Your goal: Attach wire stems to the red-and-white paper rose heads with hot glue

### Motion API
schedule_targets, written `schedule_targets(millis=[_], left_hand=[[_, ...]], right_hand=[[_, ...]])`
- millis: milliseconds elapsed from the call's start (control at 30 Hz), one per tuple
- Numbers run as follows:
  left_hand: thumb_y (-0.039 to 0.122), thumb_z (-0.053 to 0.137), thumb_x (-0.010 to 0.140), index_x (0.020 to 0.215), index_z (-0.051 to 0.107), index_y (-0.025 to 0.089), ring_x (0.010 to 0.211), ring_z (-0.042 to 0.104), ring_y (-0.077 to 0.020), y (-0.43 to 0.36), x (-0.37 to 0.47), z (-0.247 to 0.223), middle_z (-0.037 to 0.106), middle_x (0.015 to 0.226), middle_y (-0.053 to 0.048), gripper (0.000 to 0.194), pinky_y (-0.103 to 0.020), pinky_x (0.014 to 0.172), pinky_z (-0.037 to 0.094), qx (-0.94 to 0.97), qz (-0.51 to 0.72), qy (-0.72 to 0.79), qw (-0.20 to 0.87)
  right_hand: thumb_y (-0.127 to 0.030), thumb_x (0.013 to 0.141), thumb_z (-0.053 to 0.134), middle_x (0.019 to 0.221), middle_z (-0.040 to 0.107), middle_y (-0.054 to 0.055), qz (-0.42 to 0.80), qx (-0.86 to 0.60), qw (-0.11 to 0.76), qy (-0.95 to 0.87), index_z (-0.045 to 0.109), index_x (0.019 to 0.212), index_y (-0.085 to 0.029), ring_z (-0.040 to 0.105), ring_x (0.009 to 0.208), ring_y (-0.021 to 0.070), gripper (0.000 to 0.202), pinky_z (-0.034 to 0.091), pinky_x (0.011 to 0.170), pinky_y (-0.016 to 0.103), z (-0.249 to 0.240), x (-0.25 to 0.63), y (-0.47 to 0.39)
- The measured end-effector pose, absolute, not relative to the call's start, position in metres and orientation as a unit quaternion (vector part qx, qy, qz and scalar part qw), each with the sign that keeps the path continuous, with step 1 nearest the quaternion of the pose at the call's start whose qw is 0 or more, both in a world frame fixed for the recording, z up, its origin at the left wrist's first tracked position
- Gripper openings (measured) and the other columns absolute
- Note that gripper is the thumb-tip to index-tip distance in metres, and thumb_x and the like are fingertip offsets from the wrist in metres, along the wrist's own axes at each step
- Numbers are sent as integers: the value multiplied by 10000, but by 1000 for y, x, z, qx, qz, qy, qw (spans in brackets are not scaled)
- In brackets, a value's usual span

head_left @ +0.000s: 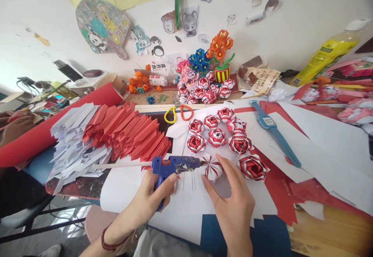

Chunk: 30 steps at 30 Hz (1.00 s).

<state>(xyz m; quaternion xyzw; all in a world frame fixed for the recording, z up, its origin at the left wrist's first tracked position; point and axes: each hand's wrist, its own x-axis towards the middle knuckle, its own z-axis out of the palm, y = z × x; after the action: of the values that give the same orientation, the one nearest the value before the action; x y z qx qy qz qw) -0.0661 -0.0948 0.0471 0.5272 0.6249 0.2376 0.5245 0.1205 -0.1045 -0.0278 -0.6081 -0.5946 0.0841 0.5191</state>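
Observation:
My left hand (157, 191) is wrapped round the handle of a blue hot glue gun (175, 165). A long white glue stick (125, 165) juts from its back, and its nozzle is at the middle of a red and white paper flower (212, 169). Thumb and fingers of my right hand (231, 191) hold that flower by its sides, its striped underside facing up. Several folded paper flowers (217, 137) lie just beyond it on white paper. A larger one (253, 167) sits right of my fingers. Thin metal wires (193, 175) lie beneath the gun.
Stacks of folded red strips (125, 131) and white strips (75, 136) are at the left. Scissors (178, 113) and a blue watch (271, 127) lie beyond. A yellow bottle (325, 57) stands back right. Another person's hand (17, 123) shows at the left edge.

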Motion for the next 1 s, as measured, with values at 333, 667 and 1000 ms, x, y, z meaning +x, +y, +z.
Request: schedule_targets(millis=[333,667,1000], left_hand=[[672,491,910,621,414,188,389,386,-55,-97,-78,31,421,486,47,570,-200,408,234,514,261,595,559],[687,624,822,746,574,127,375,378,-40,-94,-74,40,364,523,82,568,-178,393,201,422,299,561,646],[621,506,931,927,651,101,372,369,-58,-89,-80,38,473,446,44,540,-184,403,254,491,263,522,646]], right_hand=[[-251,866,720,1223,677,81,80,-605,520,-598,601,1300,-187,657,1119,198,454,528,996,292,-28,120,-104],[-260,869,715,1216,678,82,79,-605,520,-598,598,1300,-191,659,1109,201,452,539,975,291,-29,122,-104],[-255,863,721,1214,677,83,89,-600,524,-599,590,1309,-190,659,1109,201,470,536,982,291,-29,121,-103]])
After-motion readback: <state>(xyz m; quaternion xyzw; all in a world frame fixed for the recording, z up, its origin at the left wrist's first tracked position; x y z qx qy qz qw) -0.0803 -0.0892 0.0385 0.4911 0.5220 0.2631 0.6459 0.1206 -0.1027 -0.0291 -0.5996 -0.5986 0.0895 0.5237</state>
